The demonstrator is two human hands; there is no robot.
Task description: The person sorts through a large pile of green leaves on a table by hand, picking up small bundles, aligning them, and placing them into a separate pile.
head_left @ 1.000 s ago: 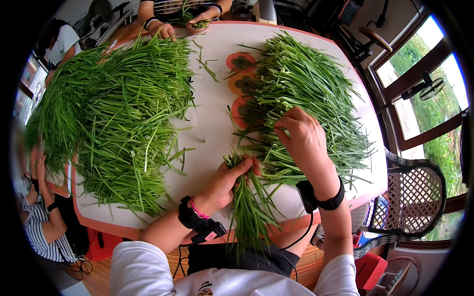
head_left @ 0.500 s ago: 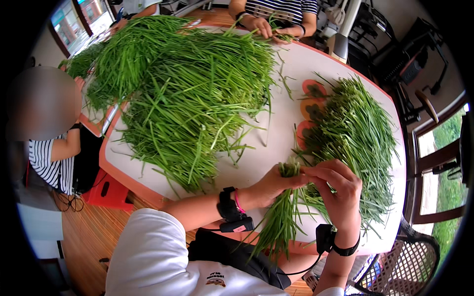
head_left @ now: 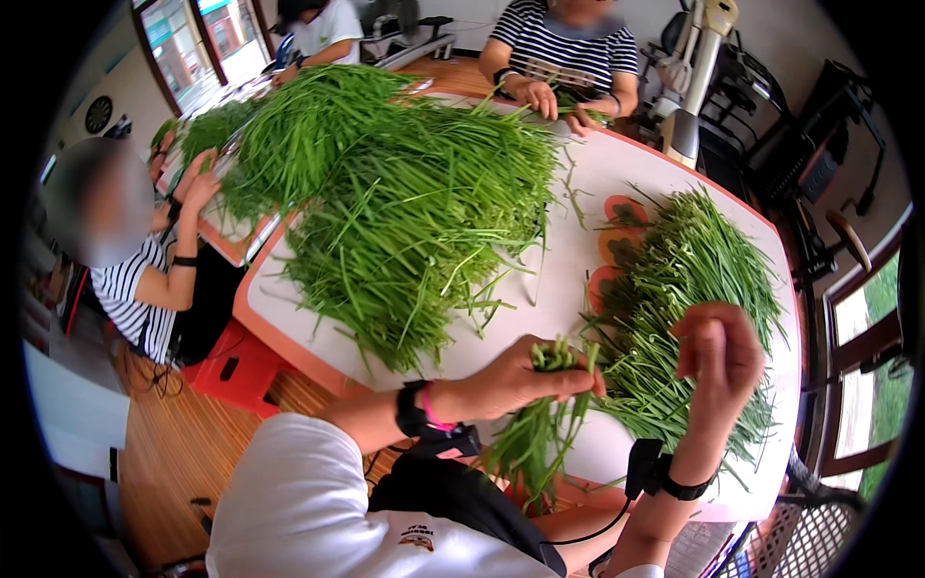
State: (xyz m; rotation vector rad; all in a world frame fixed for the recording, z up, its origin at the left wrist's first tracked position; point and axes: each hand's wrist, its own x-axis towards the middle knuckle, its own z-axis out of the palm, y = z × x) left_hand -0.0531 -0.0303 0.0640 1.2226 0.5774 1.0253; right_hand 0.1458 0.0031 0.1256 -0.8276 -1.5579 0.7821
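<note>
My left hand [head_left: 525,380] is wrapped round a bunch of garlic chives [head_left: 540,433]. The pale cut ends stick up above the fist and the green leaves hang below it, over the table's near edge. Apart from the bunch, my right hand [head_left: 723,356] is raised to its right with fingers curled in; whether anything is pinched there is hidden. Behind and below that hand lies a pile of garlic chives [head_left: 708,279], its stem ends toward the left. A larger, looser heap [head_left: 414,212] covers the table's left and far side.
The white table [head_left: 501,352] has an orange rim and round fruit prints. Across it a person in a striped shirt [head_left: 568,53] handles stems; another person [head_left: 135,308] sits at the left. A red stool [head_left: 236,371] stands below the left edge, a lattice-backed chair [head_left: 776,535] at lower right.
My right hand has moved away from the bunch, to the right, over the right pile. My left hand keeps hold of the bunch. The view has tilted up slightly.
</note>
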